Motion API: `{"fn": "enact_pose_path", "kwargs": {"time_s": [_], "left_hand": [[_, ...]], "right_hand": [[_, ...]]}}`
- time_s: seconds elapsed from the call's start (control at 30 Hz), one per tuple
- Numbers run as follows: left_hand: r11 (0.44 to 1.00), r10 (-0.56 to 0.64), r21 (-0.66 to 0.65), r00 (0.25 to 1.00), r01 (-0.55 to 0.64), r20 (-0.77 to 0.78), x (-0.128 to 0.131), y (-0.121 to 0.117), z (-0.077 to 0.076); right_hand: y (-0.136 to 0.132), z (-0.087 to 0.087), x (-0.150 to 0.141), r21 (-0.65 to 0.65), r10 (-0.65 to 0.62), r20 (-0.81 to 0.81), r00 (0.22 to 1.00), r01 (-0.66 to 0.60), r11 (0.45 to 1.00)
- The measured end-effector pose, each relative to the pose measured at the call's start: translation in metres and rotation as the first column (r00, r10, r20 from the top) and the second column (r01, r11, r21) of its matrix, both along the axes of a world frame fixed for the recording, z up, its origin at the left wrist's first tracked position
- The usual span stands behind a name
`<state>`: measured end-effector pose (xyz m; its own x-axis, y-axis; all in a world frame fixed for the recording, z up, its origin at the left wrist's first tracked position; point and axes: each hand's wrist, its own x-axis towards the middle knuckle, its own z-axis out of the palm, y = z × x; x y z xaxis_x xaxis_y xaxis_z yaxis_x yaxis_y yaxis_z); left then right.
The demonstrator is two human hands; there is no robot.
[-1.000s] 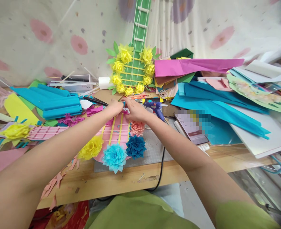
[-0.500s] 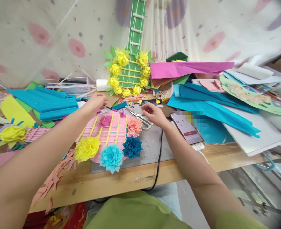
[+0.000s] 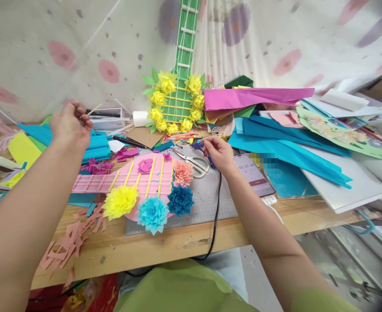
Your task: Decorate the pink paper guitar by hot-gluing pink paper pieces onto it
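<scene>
My left hand (image 3: 71, 125) is raised over the blue crepe paper at the left, beside a white box of sticks. Its fingers are loosely bent and a little apart, with nothing seen in them. My right hand (image 3: 219, 152) is closed near the scissors (image 3: 200, 167). A dark blue thing (image 3: 211, 163) shows at its fingers; what the hand holds, if anything, I cannot make out. Between my arms lies a pink paper guitar (image 3: 139, 175) with yellow strips and white strings. On its edge sit a yellow flower (image 3: 121, 202), a light blue one (image 3: 152, 215), a dark blue one (image 3: 180, 200) and a coral one (image 3: 182, 173).
A green guitar (image 3: 178, 93) with yellow roses leans on the curtain. Blue crepe paper (image 3: 285, 147) and a magenta sheet (image 3: 259, 98) lie right, near a phone (image 3: 254, 175). A black cord (image 3: 217, 216) crosses the grey mat (image 3: 207, 203). Coral scraps (image 3: 70, 242) lie front left.
My left hand has moved left and up, away from the middle of the table. My right hand has shifted slightly right and its fingers have closed, uncovering more of the scissors.
</scene>
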<state>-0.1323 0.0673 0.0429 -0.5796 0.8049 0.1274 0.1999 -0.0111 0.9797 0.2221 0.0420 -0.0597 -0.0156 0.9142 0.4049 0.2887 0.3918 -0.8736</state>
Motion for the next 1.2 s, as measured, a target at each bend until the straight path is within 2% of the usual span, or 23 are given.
{"fn": "enact_pose_path", "kwargs": {"time_s": [0.03, 0.1, 0.17, 0.27, 0.33, 0.43, 0.53, 0.6, 0.73, 0.9, 1.0, 1.1, 1.2], "left_hand": [[0.999, 0.047, 0.020, 0.991, -0.050, 0.123, -0.002, -0.002, -0.003], [0.998, 0.055, -0.001, 0.977, -0.056, 0.205, 0.001, -0.008, -0.012], [0.999, 0.013, -0.042, 0.996, -0.010, 0.086, 0.011, -0.016, -0.024], [0.971, -0.180, -0.183, 0.976, 0.156, -0.123, 0.026, -0.025, -0.040], [0.885, -0.373, -0.361, 0.911, 0.293, -0.175, 0.033, -0.027, -0.047], [0.716, -0.624, -0.553, 0.746, 0.426, -0.233, 0.038, -0.025, -0.055], [0.608, -0.742, -0.667, 0.608, 0.431, -0.282, 0.037, -0.021, -0.064], [0.578, -0.764, -0.724, 0.561, 0.376, -0.319, 0.037, -0.020, -0.069], [0.622, -0.732, -0.729, 0.545, 0.288, -0.409, 0.039, -0.021, -0.077], [0.605, -0.728, -0.725, 0.599, 0.330, -0.334, 0.042, -0.020, -0.081], [0.619, -0.714, -0.710, 0.618, 0.337, -0.329, 0.044, -0.020, -0.080], [0.628, -0.712, -0.712, 0.599, 0.312, -0.366, 0.047, -0.023, -0.076], [0.663, -0.698, -0.708, 0.542, 0.244, -0.468, 0.050, -0.028, -0.072]], "right_hand": [[0.002, 0.001, 0.006, 0.026, -0.071, -0.039, 0.997, 0.072, 0.997], [0.006, 0.000, 0.020, 0.061, -0.220, -0.131, 0.967, 0.229, 0.971], [0.011, -0.005, 0.032, 0.065, -0.337, -0.205, 0.919, 0.357, 0.932], [0.017, -0.020, 0.040, 0.014, -0.434, -0.217, 0.875, 0.447, 0.894], [0.018, -0.033, 0.039, -0.033, -0.461, -0.192, 0.866, 0.464, 0.885], [0.015, -0.055, 0.032, -0.051, -0.454, -0.124, 0.882, 0.451, 0.891], [0.010, -0.072, 0.026, -0.067, -0.362, 0.017, 0.932, 0.362, 0.930], [0.008, -0.077, 0.024, -0.075, -0.286, 0.110, 0.952, 0.295, 0.953], [0.007, -0.076, 0.020, -0.088, -0.249, 0.232, 0.940, 0.275, 0.957], [0.008, -0.074, 0.014, -0.059, -0.311, 0.334, 0.890, 0.350, 0.935], [0.008, -0.077, 0.013, -0.031, -0.326, 0.373, 0.869, 0.363, 0.931], [0.008, -0.080, 0.013, -0.001, -0.337, 0.393, 0.856, 0.367, 0.930], [0.009, -0.079, 0.014, 0.002, -0.333, 0.405, 0.851, 0.363, 0.932]]}}
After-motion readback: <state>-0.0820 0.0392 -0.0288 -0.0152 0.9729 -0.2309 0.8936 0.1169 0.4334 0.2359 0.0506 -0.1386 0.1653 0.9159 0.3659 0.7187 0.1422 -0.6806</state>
